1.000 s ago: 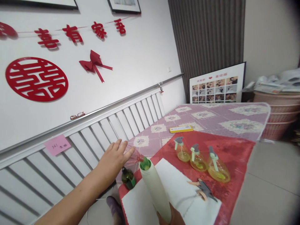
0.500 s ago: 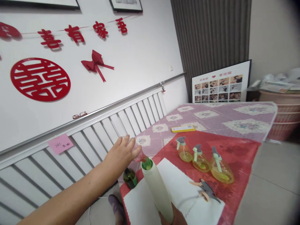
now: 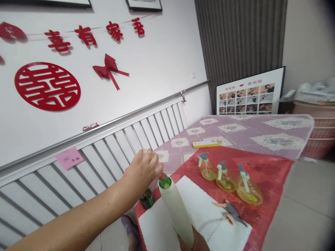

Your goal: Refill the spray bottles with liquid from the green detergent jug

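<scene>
My left hand (image 3: 146,165) is closed round a clear see-through vessel (image 3: 161,175), mostly hidden by the fingers, with a reddish tint at its lower end. That end is tipped down to the round open mouth of a pale green bottle (image 3: 176,209), where brighter green shows inside. Low in view, my right hand (image 3: 200,240) grips the bottle near its base and holds it tilted over the table. Just under my left wrist stands a dark green bottle (image 3: 147,198), partly hidden.
Three spray bottles (image 3: 226,179) of yellowish liquid stand on the red cloth (image 3: 272,170). Scissors (image 3: 231,213) lie at the edge of a white sheet (image 3: 154,226). Farther back is a yellow-edged flat case (image 3: 206,143). A white radiator (image 3: 117,143) runs along the left wall.
My left hand has shifted slightly right with the see-through vessel, closer over the bottle's mouth. The view has turned a little; the right hand still holds the pale green bottle.
</scene>
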A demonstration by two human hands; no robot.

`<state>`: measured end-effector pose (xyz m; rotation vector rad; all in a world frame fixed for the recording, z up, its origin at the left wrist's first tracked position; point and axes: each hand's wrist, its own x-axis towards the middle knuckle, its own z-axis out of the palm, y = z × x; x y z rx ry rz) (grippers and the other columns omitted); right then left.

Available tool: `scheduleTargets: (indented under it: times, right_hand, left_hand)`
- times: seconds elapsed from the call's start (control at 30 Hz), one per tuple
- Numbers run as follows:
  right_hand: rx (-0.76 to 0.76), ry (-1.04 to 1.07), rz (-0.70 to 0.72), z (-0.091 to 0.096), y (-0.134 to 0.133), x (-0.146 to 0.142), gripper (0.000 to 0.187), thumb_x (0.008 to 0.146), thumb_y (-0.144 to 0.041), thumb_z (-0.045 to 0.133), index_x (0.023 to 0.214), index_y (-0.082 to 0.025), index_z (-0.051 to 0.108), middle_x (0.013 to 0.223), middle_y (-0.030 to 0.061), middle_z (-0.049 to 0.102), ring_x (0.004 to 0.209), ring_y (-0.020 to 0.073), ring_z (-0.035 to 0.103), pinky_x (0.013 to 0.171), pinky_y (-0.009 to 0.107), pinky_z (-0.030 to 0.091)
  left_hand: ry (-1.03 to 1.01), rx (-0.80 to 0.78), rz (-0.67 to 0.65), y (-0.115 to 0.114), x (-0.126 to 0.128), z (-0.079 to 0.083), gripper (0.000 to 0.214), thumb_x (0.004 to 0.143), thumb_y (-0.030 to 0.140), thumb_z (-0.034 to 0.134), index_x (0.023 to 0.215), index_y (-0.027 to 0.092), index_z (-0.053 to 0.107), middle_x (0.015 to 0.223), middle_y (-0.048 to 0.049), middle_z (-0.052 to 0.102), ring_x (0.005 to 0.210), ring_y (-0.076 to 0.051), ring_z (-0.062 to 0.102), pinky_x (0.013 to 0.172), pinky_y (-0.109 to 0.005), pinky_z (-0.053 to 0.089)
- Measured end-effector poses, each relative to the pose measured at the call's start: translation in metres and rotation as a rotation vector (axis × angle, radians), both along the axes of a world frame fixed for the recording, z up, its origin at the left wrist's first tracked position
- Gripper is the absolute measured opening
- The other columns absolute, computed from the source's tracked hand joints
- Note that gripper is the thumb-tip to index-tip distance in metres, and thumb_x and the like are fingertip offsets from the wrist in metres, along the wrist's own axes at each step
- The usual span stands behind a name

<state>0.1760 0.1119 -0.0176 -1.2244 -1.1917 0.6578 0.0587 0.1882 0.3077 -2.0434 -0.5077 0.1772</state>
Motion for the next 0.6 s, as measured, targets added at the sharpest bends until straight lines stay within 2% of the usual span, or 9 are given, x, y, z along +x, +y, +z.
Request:
scheduleTargets:
  times: [0.3,0.43,0.53,0.6]
  right_hand:
    - [-0.046,-0.044,0.013,0.014,-0.005,0.001,0.030,0.069,-0.032,0.064,0.097,-0.023,0.072,0.087,0.0049,0.078,0.075,0.0280,0.072,0.068,0.034,0.059]
    - [-0.067,-0.025,0.008,0.019,-0.005,0.001,0.029,0.066,-0.032,0.065,0.093,-0.022,0.072,0.083,0.0043,0.078,0.073,0.0284,0.071,0.068,0.034,0.058]
    - [-0.098,0.013,0.012,0.025,-0.008,-0.002,0.029,0.065,-0.033,0.066,0.092,-0.024,0.072,0.083,0.0024,0.078,0.075,0.0296,0.071,0.069,0.036,0.057]
    - [-0.113,0.036,0.016,0.029,-0.010,-0.005,0.030,0.066,-0.033,0.066,0.094,-0.024,0.071,0.086,0.0030,0.078,0.078,0.0308,0.070,0.072,0.038,0.057]
  left_hand:
    - [-0.052,-0.016,0.005,0.000,-0.008,-0.003,0.043,0.083,0.015,0.057,0.124,0.022,0.054,0.129,-0.0146,0.056,0.122,-0.037,0.047,0.090,-0.050,0.042]
    - [-0.139,-0.105,0.098,0.001,-0.022,-0.006,0.057,0.076,0.007,0.059,0.130,0.023,0.048,0.129,-0.0157,0.056,0.120,-0.038,0.050,0.088,-0.049,0.044]
    - [-0.274,-0.207,0.163,0.005,-0.043,-0.019,0.076,0.069,0.003,0.061,0.139,0.025,0.040,0.135,-0.0151,0.052,0.122,-0.037,0.048,0.091,-0.049,0.045]
    - [-0.442,-0.282,0.181,0.011,-0.064,-0.036,0.076,0.070,0.007,0.062,0.140,0.026,0.038,0.137,-0.0140,0.050,0.123,-0.035,0.047,0.095,-0.049,0.045]
